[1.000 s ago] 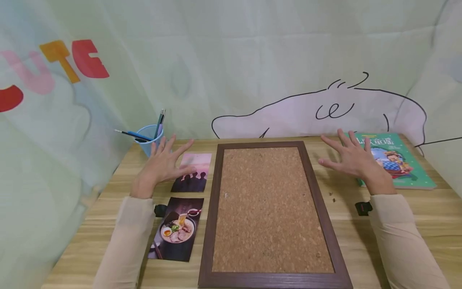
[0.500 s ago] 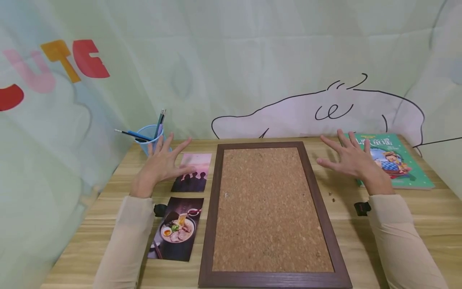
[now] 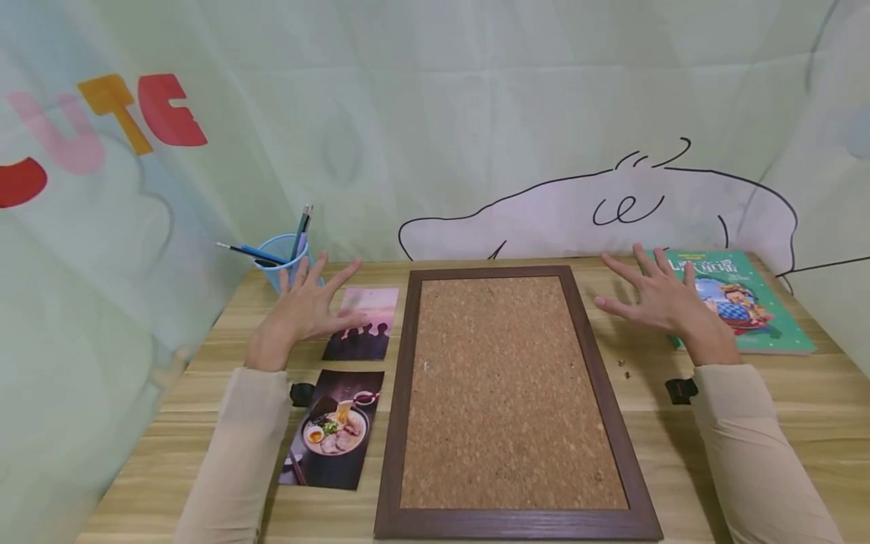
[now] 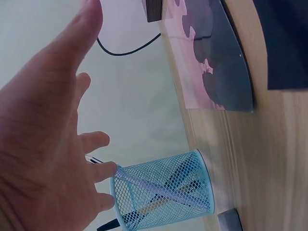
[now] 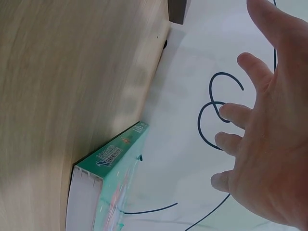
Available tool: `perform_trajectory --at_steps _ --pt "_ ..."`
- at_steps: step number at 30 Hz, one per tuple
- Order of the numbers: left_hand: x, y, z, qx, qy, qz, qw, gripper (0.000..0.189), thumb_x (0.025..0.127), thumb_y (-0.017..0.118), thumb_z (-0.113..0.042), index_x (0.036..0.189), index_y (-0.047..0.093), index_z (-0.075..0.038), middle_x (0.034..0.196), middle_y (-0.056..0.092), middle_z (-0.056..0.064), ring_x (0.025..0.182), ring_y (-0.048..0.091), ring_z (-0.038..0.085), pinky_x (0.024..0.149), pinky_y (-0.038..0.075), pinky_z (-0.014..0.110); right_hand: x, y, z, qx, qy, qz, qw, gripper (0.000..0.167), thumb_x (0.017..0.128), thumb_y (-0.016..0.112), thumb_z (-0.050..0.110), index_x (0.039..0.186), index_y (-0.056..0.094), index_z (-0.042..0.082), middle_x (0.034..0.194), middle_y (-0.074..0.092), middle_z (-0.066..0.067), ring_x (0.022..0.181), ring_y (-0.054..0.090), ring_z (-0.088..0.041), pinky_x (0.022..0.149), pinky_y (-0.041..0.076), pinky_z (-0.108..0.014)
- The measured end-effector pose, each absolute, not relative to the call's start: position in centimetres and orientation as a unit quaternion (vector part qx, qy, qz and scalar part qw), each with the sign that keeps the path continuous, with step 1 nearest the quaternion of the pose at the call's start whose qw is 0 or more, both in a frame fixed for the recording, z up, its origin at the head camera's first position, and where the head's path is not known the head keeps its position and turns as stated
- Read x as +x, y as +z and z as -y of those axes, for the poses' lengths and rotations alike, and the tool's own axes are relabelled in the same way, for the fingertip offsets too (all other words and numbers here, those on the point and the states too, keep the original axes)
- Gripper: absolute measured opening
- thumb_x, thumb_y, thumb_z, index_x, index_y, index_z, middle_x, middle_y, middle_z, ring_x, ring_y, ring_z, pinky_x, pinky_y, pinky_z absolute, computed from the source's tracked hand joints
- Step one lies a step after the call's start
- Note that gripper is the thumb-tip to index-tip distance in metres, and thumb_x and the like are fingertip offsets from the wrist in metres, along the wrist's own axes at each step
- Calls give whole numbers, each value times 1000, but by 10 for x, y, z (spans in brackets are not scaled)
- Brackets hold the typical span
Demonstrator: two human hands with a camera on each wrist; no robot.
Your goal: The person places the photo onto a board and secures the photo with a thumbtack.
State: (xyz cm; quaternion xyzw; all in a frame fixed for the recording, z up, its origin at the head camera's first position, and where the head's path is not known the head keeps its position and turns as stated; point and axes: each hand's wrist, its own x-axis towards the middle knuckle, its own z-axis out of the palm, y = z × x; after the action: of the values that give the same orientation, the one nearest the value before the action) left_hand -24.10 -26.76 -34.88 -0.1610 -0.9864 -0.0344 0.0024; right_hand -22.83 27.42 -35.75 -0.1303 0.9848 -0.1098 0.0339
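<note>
My left hand (image 3: 299, 316) hovers over the table with fingers spread, holding nothing, near a blue mesh pen cup (image 4: 161, 185). It partly overlaps a pink photo (image 3: 374, 306) of dark silhouettes in the head view. My right hand (image 3: 664, 304) is likewise spread and holds nothing; in the head view it overlaps the left edge of a green illustrated book (image 3: 761, 313). Between the forearms lies a cork board (image 3: 510, 393) in a dark brown frame, its cork surface bare. Below the pink photo, a photo of a ramen bowl (image 3: 336, 434) lies flat beside the board's left edge.
Several pens and pencils (image 3: 301, 230) stick out of the cup. Small metallic bits (image 3: 624, 369) lie on the wooden table (image 3: 646, 438) right of the board. A printed curtain (image 3: 435, 136) hangs behind the table's back edge. Dark straps (image 3: 681, 391) show at the wrists.
Both hands stay spread in nearly the same place; the right hand shifts very slightly to the left in view. Objects on the table have not moved.
</note>
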Motion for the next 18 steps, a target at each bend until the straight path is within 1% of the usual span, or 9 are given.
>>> perform_trajectory --at_steps 5,11,18 --pt "-240 -349 268 -161 -39 986 1 93 87 62 -66 161 20 -27 161 5 33 144 2 59 105 -3 78 -228 -359 -275 -130 -111 -985 35 86 95 47 67 162 14 25 162 -2 -30 144 -7 -56 102 -6 -79" --pt "-240 -351 268 -161 -46 986 -14 95 87 62 -66 161 18 -27 161 3 33 143 0 60 106 -4 77 -227 -358 -276 -131 -118 -984 38 86 95 47 67 162 13 25 161 -3 -30 144 -9 -55 102 -7 -79" --pt "-240 -352 268 -166 -51 985 -18 95 87 63 -64 161 19 -25 160 4 34 142 3 61 107 -1 76 -227 -358 -273 -131 -117 -984 38 86 95 47 67 161 14 25 162 -2 -30 144 -8 -56 103 -8 -79"
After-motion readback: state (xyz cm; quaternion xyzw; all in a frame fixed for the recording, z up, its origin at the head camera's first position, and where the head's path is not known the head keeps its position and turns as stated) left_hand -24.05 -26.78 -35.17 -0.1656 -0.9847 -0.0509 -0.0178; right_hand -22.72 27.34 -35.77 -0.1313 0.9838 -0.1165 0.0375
